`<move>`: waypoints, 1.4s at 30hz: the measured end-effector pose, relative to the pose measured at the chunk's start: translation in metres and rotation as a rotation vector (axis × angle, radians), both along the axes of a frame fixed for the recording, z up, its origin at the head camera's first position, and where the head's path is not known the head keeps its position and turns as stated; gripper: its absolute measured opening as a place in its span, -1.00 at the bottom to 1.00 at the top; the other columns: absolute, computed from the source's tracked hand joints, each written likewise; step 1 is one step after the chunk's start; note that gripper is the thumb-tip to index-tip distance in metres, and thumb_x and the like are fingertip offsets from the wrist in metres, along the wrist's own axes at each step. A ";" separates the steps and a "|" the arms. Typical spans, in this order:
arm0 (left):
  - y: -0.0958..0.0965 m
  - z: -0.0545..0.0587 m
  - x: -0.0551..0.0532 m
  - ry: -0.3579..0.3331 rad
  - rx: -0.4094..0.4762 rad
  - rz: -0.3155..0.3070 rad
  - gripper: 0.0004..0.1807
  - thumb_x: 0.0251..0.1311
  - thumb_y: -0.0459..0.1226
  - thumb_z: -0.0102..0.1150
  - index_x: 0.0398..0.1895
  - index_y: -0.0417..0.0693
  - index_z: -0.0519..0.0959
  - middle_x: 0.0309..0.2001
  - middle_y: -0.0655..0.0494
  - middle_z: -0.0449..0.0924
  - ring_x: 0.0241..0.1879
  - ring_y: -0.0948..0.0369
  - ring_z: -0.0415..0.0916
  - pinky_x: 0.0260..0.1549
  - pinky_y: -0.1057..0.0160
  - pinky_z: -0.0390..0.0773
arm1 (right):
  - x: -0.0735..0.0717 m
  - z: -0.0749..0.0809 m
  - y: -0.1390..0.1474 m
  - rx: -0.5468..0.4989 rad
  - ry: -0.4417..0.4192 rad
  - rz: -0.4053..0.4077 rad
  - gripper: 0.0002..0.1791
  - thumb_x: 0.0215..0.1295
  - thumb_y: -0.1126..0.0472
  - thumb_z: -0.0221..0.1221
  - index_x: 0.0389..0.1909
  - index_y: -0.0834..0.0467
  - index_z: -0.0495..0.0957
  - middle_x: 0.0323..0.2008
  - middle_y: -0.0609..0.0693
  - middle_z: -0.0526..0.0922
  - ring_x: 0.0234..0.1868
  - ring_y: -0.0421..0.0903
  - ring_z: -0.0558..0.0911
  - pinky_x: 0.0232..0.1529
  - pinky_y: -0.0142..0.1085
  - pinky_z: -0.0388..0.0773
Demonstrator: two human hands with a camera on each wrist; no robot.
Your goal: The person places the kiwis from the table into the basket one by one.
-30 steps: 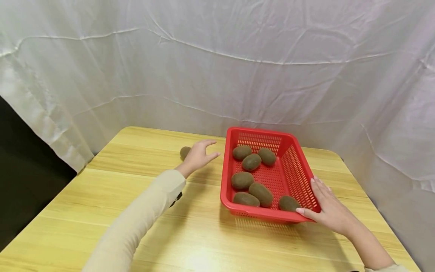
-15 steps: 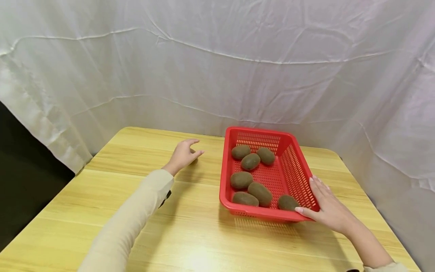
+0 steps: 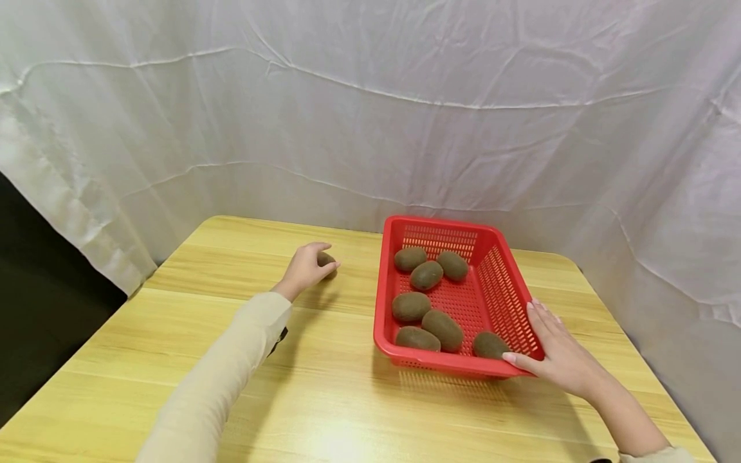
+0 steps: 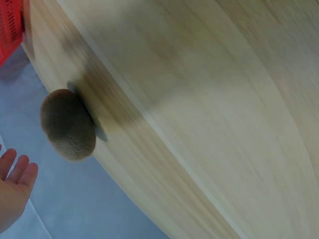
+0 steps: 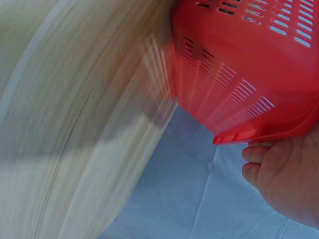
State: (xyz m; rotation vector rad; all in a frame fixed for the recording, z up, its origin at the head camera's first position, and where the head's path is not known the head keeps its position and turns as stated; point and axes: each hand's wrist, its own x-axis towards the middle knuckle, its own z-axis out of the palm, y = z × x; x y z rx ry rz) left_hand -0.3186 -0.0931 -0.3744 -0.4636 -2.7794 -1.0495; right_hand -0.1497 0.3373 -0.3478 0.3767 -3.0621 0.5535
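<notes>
A brown, fuzzy kiwi [image 3: 325, 260] lies on the wooden table left of the red basket. My left hand [image 3: 303, 267] is right behind it in the head view, thumb and fingers spread to either side. In the left wrist view this kiwi [image 4: 69, 124] shows whole, and a gap separates it from the extended fingers [image 4: 22, 172]. The red plastic basket [image 3: 380, 302] has several more kiwis [image 3: 411, 307] on its perforated floor. At its near right corner my right hand [image 3: 564, 357] holds the rim, thumb over the front edge and fingers along the right side.
The light wooden table [image 3: 173, 341] carries the basket on its right half. A pale, creased cloth [image 3: 359, 128] hangs behind and around it. Left of the table a dark area [image 3: 52, 289] borders the cloth.
My left hand has moved left, away from the basket, and come down behind the loose kiwi, which now shows between thumb and fingers. My right hand stays on the basket corner.
</notes>
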 end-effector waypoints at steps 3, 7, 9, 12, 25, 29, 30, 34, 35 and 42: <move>-0.003 -0.004 0.000 -0.021 -0.033 0.008 -0.42 0.17 -0.19 0.20 0.20 -0.34 0.36 0.21 -0.26 0.38 0.25 -0.13 0.29 0.26 -0.03 0.29 | 0.000 0.000 0.000 0.002 -0.001 0.001 0.13 0.13 -0.21 0.16 0.41 0.37 -0.25 0.42 0.38 -0.19 0.42 0.33 -0.13 0.46 -0.19 -0.52; -0.009 -0.011 -0.004 -0.050 -0.061 0.018 -0.41 0.16 -0.20 0.21 0.19 -0.35 0.36 0.22 -0.27 0.36 0.24 -0.14 0.29 0.24 -0.05 0.31 | 0.000 -0.001 0.000 0.007 0.005 0.003 0.13 0.13 -0.21 0.16 0.41 0.37 -0.24 0.42 0.39 -0.18 0.42 0.32 -0.13 0.46 -0.20 -0.53; -0.011 -0.013 -0.006 -0.058 -0.069 0.022 -0.41 0.16 -0.19 0.22 0.19 -0.34 0.37 0.22 -0.26 0.37 0.23 -0.14 0.31 0.23 -0.05 0.33 | -0.001 -0.001 0.000 0.009 0.006 0.004 0.13 0.13 -0.21 0.16 0.42 0.36 -0.25 0.42 0.39 -0.18 0.43 0.31 -0.14 0.45 -0.22 -0.54; -0.015 -0.017 -0.009 -0.061 -0.079 0.021 -0.41 0.16 -0.18 0.22 0.19 -0.33 0.37 0.22 -0.26 0.37 0.21 -0.14 0.32 0.20 -0.06 0.35 | -0.001 0.000 -0.001 0.008 0.008 0.006 0.13 0.13 -0.21 0.16 0.42 0.36 -0.25 0.42 0.38 -0.18 0.43 0.31 -0.13 0.47 -0.15 -0.48; -0.020 -0.023 -0.017 -0.072 -0.134 0.008 -0.30 0.12 -0.22 0.25 0.26 -0.39 0.26 0.29 -0.31 0.25 0.27 -0.18 0.22 0.26 -0.07 0.27 | -0.001 0.002 -0.002 0.003 0.014 0.012 0.13 0.13 -0.20 0.16 0.41 0.37 -0.25 0.42 0.39 -0.17 0.43 0.31 -0.13 0.46 -0.21 -0.53; -0.021 -0.025 -0.019 -0.082 -0.160 0.011 -0.26 0.09 -0.22 0.29 0.27 -0.40 0.23 0.30 -0.33 0.21 0.27 -0.19 0.22 0.25 -0.08 0.29 | -0.001 0.001 -0.001 0.000 0.013 0.013 0.13 0.14 -0.20 0.16 0.41 0.37 -0.26 0.42 0.39 -0.19 0.43 0.31 -0.14 0.45 -0.23 -0.54; -0.022 -0.025 -0.020 -0.086 -0.166 0.010 -0.25 0.08 -0.22 0.29 0.27 -0.40 0.22 0.31 -0.33 0.20 0.28 -0.19 0.21 0.25 -0.08 0.29 | -0.001 0.001 -0.001 -0.001 0.013 0.012 0.13 0.14 -0.20 0.16 0.41 0.37 -0.26 0.42 0.39 -0.19 0.43 0.31 -0.14 0.46 -0.21 -0.53; -0.022 -0.026 -0.022 -0.108 -0.173 0.010 -0.22 0.08 -0.23 0.30 0.30 -0.40 0.19 0.32 -0.32 0.18 0.29 -0.18 0.19 0.27 -0.07 0.26 | 0.000 0.001 0.000 -0.002 0.014 0.008 0.13 0.14 -0.20 0.16 0.41 0.36 -0.26 0.42 0.38 -0.20 0.43 0.30 -0.14 0.46 -0.17 -0.50; -0.023 -0.026 -0.022 -0.112 -0.172 0.010 -0.23 0.08 -0.24 0.29 0.30 -0.40 0.18 0.32 -0.32 0.18 0.30 -0.18 0.18 0.28 -0.06 0.25 | 0.000 0.001 0.000 -0.003 0.014 0.007 0.13 0.14 -0.20 0.16 0.41 0.37 -0.26 0.42 0.38 -0.19 0.43 0.30 -0.14 0.47 -0.16 -0.49; -0.025 -0.027 -0.023 -0.099 -0.160 0.025 -0.28 0.10 -0.28 0.26 0.27 -0.42 0.22 0.27 -0.34 0.25 0.27 -0.18 0.21 0.29 -0.05 0.25 | 0.000 0.000 0.000 -0.006 0.008 0.005 0.12 0.14 -0.20 0.15 0.41 0.37 -0.25 0.42 0.38 -0.18 0.43 0.30 -0.15 0.46 -0.17 -0.50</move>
